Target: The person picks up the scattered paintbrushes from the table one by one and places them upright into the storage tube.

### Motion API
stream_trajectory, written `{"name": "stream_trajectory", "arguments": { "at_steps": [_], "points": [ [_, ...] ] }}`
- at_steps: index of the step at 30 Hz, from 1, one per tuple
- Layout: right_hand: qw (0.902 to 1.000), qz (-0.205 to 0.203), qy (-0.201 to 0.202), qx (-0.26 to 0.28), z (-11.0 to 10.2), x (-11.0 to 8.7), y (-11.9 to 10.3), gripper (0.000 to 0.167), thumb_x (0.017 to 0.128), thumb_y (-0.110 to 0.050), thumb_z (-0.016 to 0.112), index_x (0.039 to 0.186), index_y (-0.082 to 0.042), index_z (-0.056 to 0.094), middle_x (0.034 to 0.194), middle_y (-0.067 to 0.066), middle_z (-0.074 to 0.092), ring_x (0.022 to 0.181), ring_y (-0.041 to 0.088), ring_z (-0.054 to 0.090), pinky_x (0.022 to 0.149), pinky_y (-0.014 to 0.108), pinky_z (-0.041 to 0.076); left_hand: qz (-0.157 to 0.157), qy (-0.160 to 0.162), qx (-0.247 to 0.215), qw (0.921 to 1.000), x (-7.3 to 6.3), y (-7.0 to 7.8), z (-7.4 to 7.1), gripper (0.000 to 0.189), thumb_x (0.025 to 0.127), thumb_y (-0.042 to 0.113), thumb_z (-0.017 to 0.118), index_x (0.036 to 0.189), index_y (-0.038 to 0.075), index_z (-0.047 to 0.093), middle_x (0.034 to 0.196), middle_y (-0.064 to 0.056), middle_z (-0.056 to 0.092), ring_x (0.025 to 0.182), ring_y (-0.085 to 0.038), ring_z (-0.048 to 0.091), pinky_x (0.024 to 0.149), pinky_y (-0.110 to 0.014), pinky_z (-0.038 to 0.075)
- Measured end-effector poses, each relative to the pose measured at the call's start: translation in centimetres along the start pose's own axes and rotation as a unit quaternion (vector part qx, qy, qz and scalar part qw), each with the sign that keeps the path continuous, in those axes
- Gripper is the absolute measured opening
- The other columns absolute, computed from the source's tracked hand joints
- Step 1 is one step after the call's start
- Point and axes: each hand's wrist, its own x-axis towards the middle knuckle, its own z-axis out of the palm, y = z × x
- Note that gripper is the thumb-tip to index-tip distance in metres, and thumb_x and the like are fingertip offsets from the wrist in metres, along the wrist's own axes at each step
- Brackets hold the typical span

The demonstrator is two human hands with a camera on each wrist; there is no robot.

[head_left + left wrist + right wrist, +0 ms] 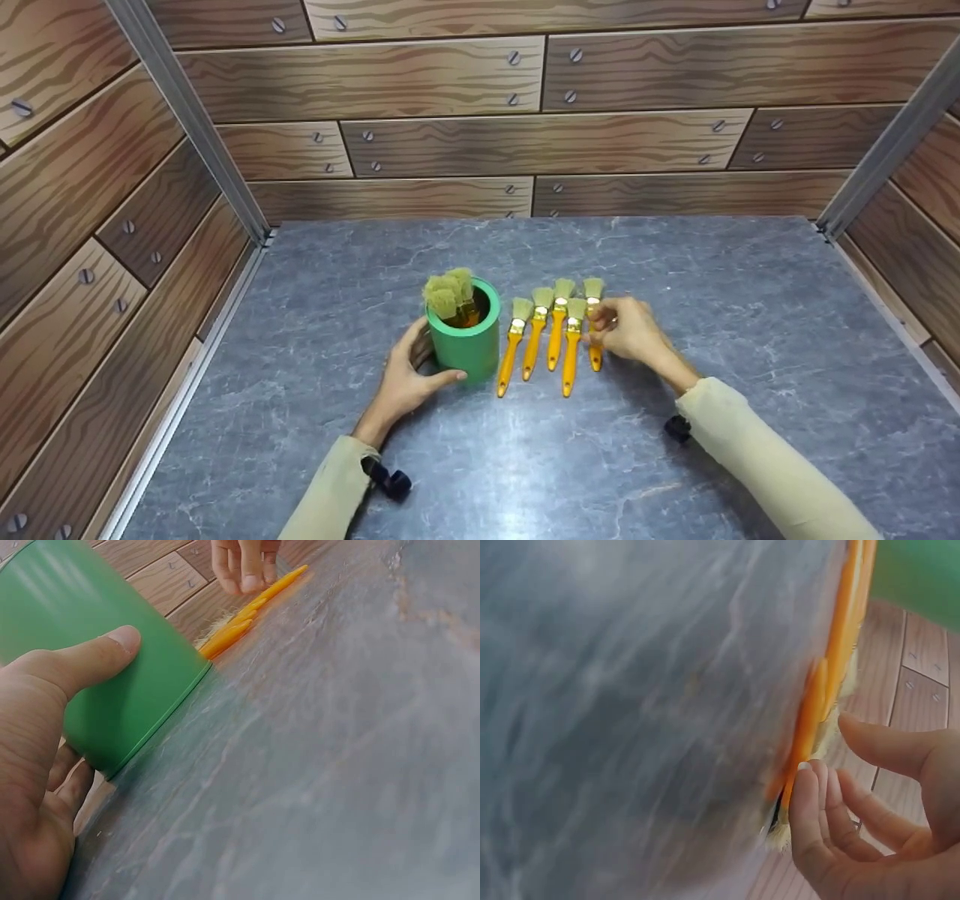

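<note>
My left hand (405,386) holds the green cylindrical cup (466,352), thumb across its near side and fingers round its far left. Several paintbrushes (442,296) stand in this cup, pale bristles up and leaning to the left of its rim. Right of the cup, several more paintbrushes (570,364) with orange handles lie side by side, bristles pointing away from me. Over the rightmost paintbrush (596,360) is my right hand (634,330), its fingertips right at the handle. In the right wrist view, a gap shows between thumb (881,742) and fingers.
A grey marbled tabletop (360,262) lies under everything. Wood-patterned panels (442,75) rise at the back and both sides, with metal corner posts (187,112) between them. Small black devices (386,478) sit on both wrists.
</note>
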Motion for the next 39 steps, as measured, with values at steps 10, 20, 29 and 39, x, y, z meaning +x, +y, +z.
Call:
{"name": "stream_trajectory", "arguments": {
  "at_steps": [10, 20, 29, 39],
  "points": [
    [0.9983, 0.04, -0.013, -0.039, -0.8, 0.2, 0.6, 0.024, 0.081, -0.011, 0.092, 0.093, -0.001, 0.073, 0.084, 0.007, 0.073, 0.074, 0.015, 0.063, 0.063, 0.023, 0.051, -0.008, 0.002, 0.007, 0.9999, 0.3, 0.0, 0.0, 0.103, 0.078, 0.011, 0.098, 0.164, 0.011, 0.041, 0.163, -0.013, 0.051, 0.148, -0.037, 0.052, 0.125, -0.051, 0.043],
    [0.9938, 0.103, -0.042, -0.011, -0.9, 0.5, 0.5, 0.03, 0.081, -0.013, 0.091, 0.102, 0.0, 0.074, 0.085, 0.003, 0.076, 0.073, 0.012, 0.065, 0.063, 0.022, 0.056, -0.002, -0.002, 0.01, 0.9999, 0.2, -0.2, -0.1, 0.103, 0.08, 0.013, 0.097, 0.165, 0.013, 0.039, 0.164, -0.013, 0.05, 0.15, -0.036, 0.05, 0.126, -0.052, 0.042],
    [0.9934, 0.1, -0.055, 0.011, -1.1, 0.5, 0.9, 0.024, 0.08, -0.01, 0.087, 0.098, 0.001, 0.076, 0.083, 0.001, 0.074, 0.071, 0.009, 0.062, 0.062, 0.02, 0.053, -0.008, 0.0, 0.009, 0.9999, 0.1, -0.1, 0.0, 0.103, 0.08, 0.012, 0.097, 0.165, 0.011, 0.038, 0.163, -0.014, 0.05, 0.149, -0.036, 0.051, 0.126, -0.052, 0.041],
    [0.9824, 0.089, -0.048, 0.158, -3.0, -0.3, -0.4, 0.036, 0.091, 0.0, 0.072, 0.123, 0.013, 0.064, 0.098, 0.011, 0.069, 0.08, 0.012, 0.068, 0.077, 0.027, 0.066, -0.002, -0.005, 0.007, 1.0, 0.1, -0.1, -0.1, 0.103, 0.08, 0.014, 0.097, 0.165, 0.011, 0.038, 0.163, -0.014, 0.05, 0.149, -0.037, 0.051, 0.126, -0.052, 0.042]
  ]
}}
